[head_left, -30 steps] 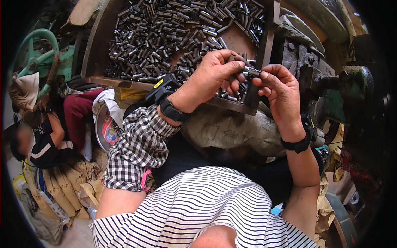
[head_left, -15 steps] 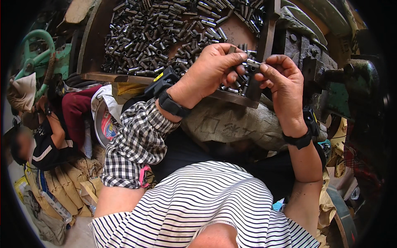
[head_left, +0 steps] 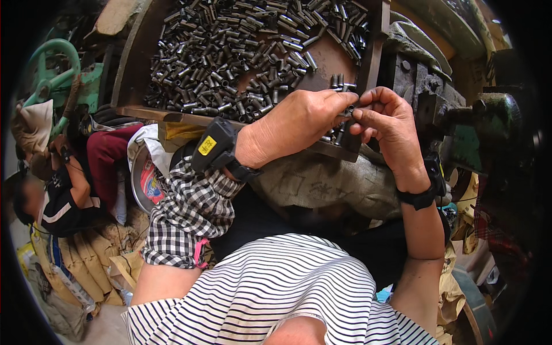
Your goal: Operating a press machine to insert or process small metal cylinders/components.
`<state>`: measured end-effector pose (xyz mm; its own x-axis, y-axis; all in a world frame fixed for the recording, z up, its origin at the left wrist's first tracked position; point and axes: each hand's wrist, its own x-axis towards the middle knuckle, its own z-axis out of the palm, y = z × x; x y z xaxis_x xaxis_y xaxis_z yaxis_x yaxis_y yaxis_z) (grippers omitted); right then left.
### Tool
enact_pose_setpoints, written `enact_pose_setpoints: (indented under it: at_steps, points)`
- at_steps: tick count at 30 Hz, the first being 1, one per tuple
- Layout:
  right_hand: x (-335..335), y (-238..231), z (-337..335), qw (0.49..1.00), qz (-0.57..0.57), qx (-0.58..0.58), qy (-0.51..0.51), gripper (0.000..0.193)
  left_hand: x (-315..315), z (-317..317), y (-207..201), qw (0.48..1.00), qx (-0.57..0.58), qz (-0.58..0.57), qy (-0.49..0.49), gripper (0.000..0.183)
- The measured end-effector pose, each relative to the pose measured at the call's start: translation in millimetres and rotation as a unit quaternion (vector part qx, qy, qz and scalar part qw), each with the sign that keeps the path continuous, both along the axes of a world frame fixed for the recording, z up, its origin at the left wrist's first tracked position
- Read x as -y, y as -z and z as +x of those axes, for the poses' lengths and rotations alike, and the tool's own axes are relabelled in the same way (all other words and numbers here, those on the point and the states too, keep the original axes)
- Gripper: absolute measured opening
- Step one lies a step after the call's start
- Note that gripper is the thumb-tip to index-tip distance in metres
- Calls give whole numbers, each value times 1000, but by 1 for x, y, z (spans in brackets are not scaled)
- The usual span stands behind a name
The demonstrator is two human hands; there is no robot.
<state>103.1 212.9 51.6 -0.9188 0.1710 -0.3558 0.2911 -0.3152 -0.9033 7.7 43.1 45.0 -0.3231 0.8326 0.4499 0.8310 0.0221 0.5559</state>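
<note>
A brown tray (head_left: 374,57) heaped with metal tubes (head_left: 215,66) lies before me in a cluttered workshop. Over its near right corner, my left hand (head_left: 305,119) and right hand (head_left: 391,126) pinch a small, dark metal piece (head_left: 347,110), mostly hidden between narrowed fingers (head_left: 374,118).

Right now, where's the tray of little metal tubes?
In the head view, the tray spans the top centre, left of a dark machine, with the left hand and right hand at its near right corner.
</note>
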Motion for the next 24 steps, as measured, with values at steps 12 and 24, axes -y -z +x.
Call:
enact_pose_setpoints:
  at_steps: [12, 24]
  points:
    - [31, 8, -9, 695, 690, -161, -125, 10, 23, -29, 0, 729, 677, 83, -59, 27]
    - [30, 5, -19, 753, 629, -139, -134, 15, 25, -21, 11, 969, 64, -179, -160, 16]
